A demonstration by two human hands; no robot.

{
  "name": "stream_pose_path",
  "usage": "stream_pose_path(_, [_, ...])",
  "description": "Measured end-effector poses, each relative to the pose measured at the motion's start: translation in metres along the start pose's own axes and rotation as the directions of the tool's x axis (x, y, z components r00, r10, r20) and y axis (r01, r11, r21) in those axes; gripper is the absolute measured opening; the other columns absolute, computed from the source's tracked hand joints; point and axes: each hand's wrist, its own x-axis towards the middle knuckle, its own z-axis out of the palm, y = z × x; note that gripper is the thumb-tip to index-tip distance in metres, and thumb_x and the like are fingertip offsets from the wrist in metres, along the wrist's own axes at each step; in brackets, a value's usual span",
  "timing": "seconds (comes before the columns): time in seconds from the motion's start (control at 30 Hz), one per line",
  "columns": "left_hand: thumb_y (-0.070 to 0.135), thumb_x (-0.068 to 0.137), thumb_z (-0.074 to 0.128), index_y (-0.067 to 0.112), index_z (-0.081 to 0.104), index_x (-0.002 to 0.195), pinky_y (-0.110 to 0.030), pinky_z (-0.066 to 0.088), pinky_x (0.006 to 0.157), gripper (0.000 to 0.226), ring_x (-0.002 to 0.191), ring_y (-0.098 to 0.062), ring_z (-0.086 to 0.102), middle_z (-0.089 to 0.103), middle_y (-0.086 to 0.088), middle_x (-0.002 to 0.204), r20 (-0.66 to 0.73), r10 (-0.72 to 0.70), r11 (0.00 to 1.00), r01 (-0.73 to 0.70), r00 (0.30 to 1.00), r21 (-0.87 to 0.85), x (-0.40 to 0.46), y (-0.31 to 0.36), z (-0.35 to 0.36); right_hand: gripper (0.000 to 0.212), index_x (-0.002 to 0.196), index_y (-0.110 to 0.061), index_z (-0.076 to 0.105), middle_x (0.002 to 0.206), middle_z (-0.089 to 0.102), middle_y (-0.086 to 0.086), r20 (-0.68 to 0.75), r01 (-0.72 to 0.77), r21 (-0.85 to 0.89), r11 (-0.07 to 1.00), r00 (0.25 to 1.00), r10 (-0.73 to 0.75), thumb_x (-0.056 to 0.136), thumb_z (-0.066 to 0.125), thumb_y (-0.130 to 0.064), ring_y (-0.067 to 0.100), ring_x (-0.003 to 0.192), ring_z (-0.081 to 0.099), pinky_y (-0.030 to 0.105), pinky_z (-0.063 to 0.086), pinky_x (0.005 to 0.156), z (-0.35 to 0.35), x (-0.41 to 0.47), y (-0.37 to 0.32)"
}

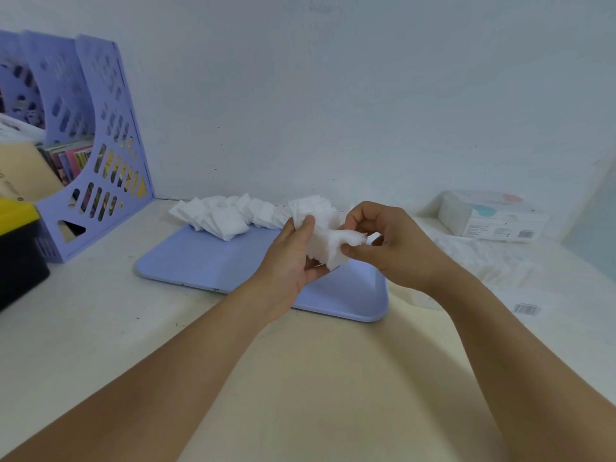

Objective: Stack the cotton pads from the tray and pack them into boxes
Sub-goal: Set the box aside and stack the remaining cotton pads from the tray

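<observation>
Pale wall rises behind a cream tabletop, where a lilac tray lies flat. Both hands meet above the tray's near right part. The left hand has its fingers curled round a bunch of cotton pads, thumb pressed on top of the bunch. The right hand pinches the right edge of the same bunch between thumb and fingers (its other fingers are bent in above).

Beyond the fingers, along the tray's far edge, a loose heap of more pads lies partly on the tray and partly against the wall. To the right of the right hand, further back, a white box with pink and blue marks sits on the tabletop; between it and the hand lies something pale and soft, too washed out to tell. Near the right forearm a barcode label lies flat. Far left of the left hand stands a purple file rack holding books, with a black and yellow bin in front of it.
</observation>
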Motion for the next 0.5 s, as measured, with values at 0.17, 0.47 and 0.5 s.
stream_pose_path(0.17, [0.033,0.106,0.047,0.028,0.058,0.131,-0.037,0.061,0.079,0.027,0.102,-0.022,0.072,0.070,-0.003,0.123,-0.026,0.007,1.000,-0.007,1.000,0.000,-0.001,0.003,-0.001,0.017,0.086,-0.011,0.056,0.078,0.065,0.005,0.035,-0.070,0.108,0.992,0.997,0.066,0.081,0.069,-0.001,0.018,0.071,0.055,0.033,0.043,0.072,-0.005,-0.001,0.000])
stream_pose_path(0.47, [0.032,0.106,0.048,0.025,0.060,0.130,-0.040,0.061,0.084,0.028,0.116,-0.026,0.067,0.067,-0.005,0.129,-0.018,-0.004,0.997,0.005,1.000,0.075,0.000,0.001,0.001,0.021,0.089,-0.002,0.059,0.083,0.062,0.008,0.042,-0.130,0.193,0.973,0.991,0.124,0.072,0.069,-0.011,0.021,0.079,0.055,0.036,0.041,0.076,-0.011,-0.003,-0.001])
stream_pose_path(0.5, [0.032,0.106,0.048,0.025,0.060,0.129,-0.040,0.061,0.084,0.027,0.115,-0.026,0.067,0.067,-0.005,0.128,-0.021,-0.006,0.997,0.007,1.000,0.074,-0.001,0.000,0.002,0.022,0.089,-0.002,0.059,0.082,0.061,0.009,0.035,-0.142,0.195,0.970,0.990,0.138,0.072,0.069,-0.011,0.022,0.078,0.053,0.039,0.040,0.075,-0.010,-0.003,0.001])
